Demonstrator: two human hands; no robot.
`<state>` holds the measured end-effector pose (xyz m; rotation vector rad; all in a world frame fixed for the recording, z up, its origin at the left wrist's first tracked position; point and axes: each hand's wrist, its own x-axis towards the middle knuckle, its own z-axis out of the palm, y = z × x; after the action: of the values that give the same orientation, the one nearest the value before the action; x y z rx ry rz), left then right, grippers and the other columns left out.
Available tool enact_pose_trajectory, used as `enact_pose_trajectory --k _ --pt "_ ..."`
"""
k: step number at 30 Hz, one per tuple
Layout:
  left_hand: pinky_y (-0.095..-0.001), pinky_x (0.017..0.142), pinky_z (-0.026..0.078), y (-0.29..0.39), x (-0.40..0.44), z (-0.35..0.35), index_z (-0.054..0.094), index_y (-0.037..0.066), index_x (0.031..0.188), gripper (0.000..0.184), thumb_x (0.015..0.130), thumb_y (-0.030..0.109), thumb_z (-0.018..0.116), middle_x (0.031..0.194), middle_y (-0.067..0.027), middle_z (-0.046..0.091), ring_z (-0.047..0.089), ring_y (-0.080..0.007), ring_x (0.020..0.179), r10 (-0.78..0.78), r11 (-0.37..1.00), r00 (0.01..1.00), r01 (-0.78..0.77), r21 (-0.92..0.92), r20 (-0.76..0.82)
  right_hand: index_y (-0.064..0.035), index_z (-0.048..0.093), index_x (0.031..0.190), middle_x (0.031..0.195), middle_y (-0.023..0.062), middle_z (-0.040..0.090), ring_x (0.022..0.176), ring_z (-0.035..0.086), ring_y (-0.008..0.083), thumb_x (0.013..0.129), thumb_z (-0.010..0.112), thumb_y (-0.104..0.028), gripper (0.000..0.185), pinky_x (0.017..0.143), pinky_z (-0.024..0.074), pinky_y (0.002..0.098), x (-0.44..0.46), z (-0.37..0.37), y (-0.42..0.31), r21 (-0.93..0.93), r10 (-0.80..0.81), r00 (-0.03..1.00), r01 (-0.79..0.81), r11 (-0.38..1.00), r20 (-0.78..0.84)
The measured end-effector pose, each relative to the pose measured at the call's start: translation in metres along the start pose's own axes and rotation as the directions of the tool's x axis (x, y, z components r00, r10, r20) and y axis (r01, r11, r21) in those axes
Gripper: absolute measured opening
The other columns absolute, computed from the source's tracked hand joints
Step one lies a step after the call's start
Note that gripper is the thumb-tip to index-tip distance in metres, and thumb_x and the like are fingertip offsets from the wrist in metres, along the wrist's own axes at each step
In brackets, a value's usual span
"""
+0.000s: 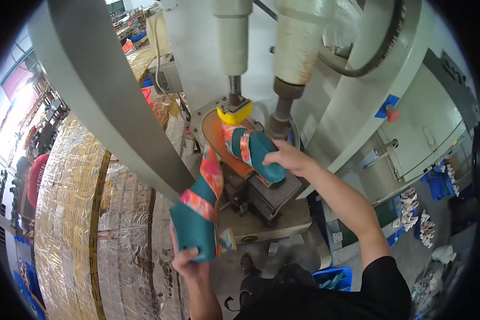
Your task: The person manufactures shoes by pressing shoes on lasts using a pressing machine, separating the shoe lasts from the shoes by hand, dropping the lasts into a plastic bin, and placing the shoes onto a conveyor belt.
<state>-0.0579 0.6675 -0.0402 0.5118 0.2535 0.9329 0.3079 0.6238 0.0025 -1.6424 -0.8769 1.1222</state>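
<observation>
My left hand [188, 260] grips the heel end of a teal sandal [194, 229] with red and pink patterned straps, held left of the machine. A matching sandal [261, 154] lies on the machine's orange pad [216, 133], and my right hand [289, 159] is closed on its heel end. Above that sandal's toe hangs a yellow press block [234, 113] on a metal rod. Whether the block touches the front strap cannot be made out.
Thick press cylinders [301, 42] hang overhead. A grey machine post [106, 96] slants past on the left, beside taped stacks [72, 213]. A blue bin [342, 277] stands near my feet. A red button [392, 114] sits on the right frame. Someone in red [36, 178] is far left.
</observation>
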Motion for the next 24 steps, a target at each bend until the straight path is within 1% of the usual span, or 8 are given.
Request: enact_pose_trajectory --k 5,8,11,13,17,20,22,24 --pt "-0.0498 0.093 0.054 0.011 -0.014 -0.005 0.029 0.0 0.149 0.103 0.051 0.004 0.059 0.13 -0.0216 0.049 0.058 -0.0385 0.113 0.135 0.989 0.988 -0.129 0.078 -0.078 0.0016 0.057 0.123 0.107 0.0096 0.063 0.095 0.062 0.0181 0.072 0.069 -0.006 0.053 0.085 0.0506 0.0319 -0.01 0.017 -0.018 0.068 -0.047 0.993 0.054 0.996 -0.108" --pt "-0.046 0.065 0.063 0.014 -0.014 -0.006 0.031 0.0 0.144 0.096 0.054 0.008 0.062 0.116 -0.0269 0.053 0.067 -0.0398 0.082 0.175 0.976 0.984 -0.167 0.14 -0.043 0.0018 0.057 0.124 0.107 0.0096 0.064 0.096 0.062 0.0184 0.072 0.07 -0.007 0.054 0.085 0.0508 0.0319 -0.01 0.015 -0.012 0.032 -0.058 0.991 0.062 0.998 -0.12" --pt "-0.0438 0.065 0.062 0.021 -0.02 0.01 0.031 0.0 0.145 0.096 0.054 0.009 0.062 0.116 -0.0255 0.054 0.067 -0.0379 0.082 0.201 0.963 0.98 -0.198 0.183 0.001 0.0017 0.056 0.127 0.111 0.0099 0.064 0.099 0.062 0.0184 0.073 0.072 -0.009 0.057 0.087 0.0501 0.0314 -0.019 0.01 -0.013 0.035 -0.051 0.992 0.055 0.998 -0.119" --pt "-0.047 0.082 0.059 0.023 -0.02 0.015 0.027 0.0 0.15 0.105 0.052 0.005 0.064 0.128 -0.0215 0.049 0.061 -0.038 0.107 0.176 0.97 0.984 -0.18 0.166 0.034 0.0018 0.055 0.128 0.113 0.0102 0.064 0.101 0.062 0.0181 0.074 0.074 -0.011 0.059 0.09 0.0491 0.0307 -0.027 0.006 -0.021 0.065 -0.041 0.992 0.049 0.997 -0.117" --pt "-0.0459 0.081 0.06 0.019 -0.026 0.034 0.026 -0.001 0.149 0.104 0.055 0.01 0.07 0.129 -0.0214 0.048 0.061 -0.0369 0.106 0.17 0.962 0.983 -0.182 0.203 0.073 -0.0043 0.039 0.148 0.144 0.015 0.048 0.136 0.043 0.0257 0.079 0.076 -0.024 0.081 0.112 0.0344 0.0398 -0.1 0.024 -0.018 -0.01 -0.352 0.853 0.377 0.926 -0.385" --pt "-0.0482 0.086 0.057 -0.005 -0.041 0.043 0.025 0.002 0.15 0.106 0.059 0.021 0.077 0.129 -0.0208 0.046 0.06 -0.038 0.109 0.303 0.823 0.948 -0.312 0.476 0.096 -0.004 0.024 0.155 0.156 0.0131 0.029 0.146 0.029 0.0282 0.082 0.077 -0.032 0.094 0.117 0.0252 0.0466 -0.19 0.077 -0.027 -0.158 -0.459 0.881 0.44 0.884 -0.115" --pt "-0.0518 0.097 0.05 -0.026 -0.052 0.055 0.022 0.008 0.153 0.112 0.061 0.031 0.083 0.142 -0.0243 0.037 0.049 -0.0418 0.127 0.353 0.637 0.803 -0.582 0.505 0.481 -0.004 0.021 0.155 0.159 0.0174 0.025 0.148 0.025 0.0292 0.084 0.075 -0.038 0.096 0.119 0.0238 0.043 -0.226 0.125 -0.034 -0.126 -0.495 0.866 0.5 0.857 0.071" --pt "-0.0529 0.11 0.035 -0.042 -0.068 0.084 0.022 0.01 0.155 0.114 0.064 0.038 0.085 0.161 -0.0265 0.007 0.017 -0.0371 0.149 0.354 0.516 0.642 -0.741 0.431 0.68 -0.001 0.027 0.153 0.155 0.019 0.033 0.143 0.034 0.0291 0.086 0.076 -0.031 0.088 0.115 0.03 0.0397 -0.235 0.152 -0.019 -0.104 -0.595 0.804 0.59 0.8 -0.015"
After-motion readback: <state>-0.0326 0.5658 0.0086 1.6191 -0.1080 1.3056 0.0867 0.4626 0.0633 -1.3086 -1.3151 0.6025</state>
